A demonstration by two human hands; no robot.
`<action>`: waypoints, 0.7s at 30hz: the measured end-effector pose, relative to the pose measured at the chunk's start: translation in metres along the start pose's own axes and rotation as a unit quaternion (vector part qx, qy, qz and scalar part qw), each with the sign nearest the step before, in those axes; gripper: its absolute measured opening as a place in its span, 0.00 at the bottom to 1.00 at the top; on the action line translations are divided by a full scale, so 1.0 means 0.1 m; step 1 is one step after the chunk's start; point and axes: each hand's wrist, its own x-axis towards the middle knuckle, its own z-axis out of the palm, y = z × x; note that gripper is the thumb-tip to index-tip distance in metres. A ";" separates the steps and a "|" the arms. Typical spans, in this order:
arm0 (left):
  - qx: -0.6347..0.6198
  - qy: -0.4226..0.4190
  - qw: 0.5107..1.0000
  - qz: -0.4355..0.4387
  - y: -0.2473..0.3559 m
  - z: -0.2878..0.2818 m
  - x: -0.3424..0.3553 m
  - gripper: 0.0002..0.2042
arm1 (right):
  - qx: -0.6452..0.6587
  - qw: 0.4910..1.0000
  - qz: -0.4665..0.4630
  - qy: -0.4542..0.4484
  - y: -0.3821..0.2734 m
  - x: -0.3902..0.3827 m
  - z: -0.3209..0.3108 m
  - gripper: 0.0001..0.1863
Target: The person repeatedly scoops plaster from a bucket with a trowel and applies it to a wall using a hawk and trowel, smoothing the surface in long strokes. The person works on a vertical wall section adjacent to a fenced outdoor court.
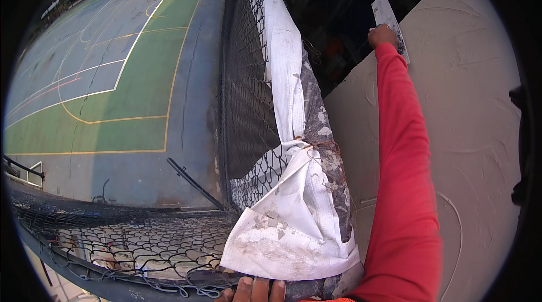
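Note:
My right hand (383,36) is stretched far out at the end of a red sleeve, closed around a flat, light-coloured plastering trowel (384,11). The trowel's long blade lies at the edge of a grey plastered wall (468,93), with dark smears near the hand. Its handle is mostly hidden by my fingers. At the bottom edge my left hand (254,290) shows only its fingers, curled over the dark fence rail (197,282) just below a white woven sheet (288,240). The sheet is dirty, tied with wire at its middle and draped along the fence.
Black chain-link mesh (245,76) runs upward beside the sheet and across the lower left. Beyond and below lies a green and blue sports court (141,93) with painted lines. A dark gap (333,31) separates the sheet from the wall's far edge. A thin cord (458,223) hangs at right.

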 end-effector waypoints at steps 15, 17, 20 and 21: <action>0.016 0.043 0.999 0.006 0.02 0.06 -0.04 0.19 | -0.037 0.966 -0.061 -0.249 0.63 -2.62 0.10 0.16; 0.016 0.040 0.999 0.002 0.04 0.05 -0.04 0.19 | -0.032 0.967 -0.055 -0.248 0.75 -2.65 0.23 0.16; 0.011 0.030 0.999 0.006 0.02 0.04 -0.05 0.20 | -0.034 0.971 -0.043 -0.232 0.79 -2.54 0.33 0.16; 0.012 0.030 0.999 0.009 0.02 0.04 -0.05 0.20 | -0.039 0.973 -0.034 -0.223 0.79 -2.47 0.32 0.16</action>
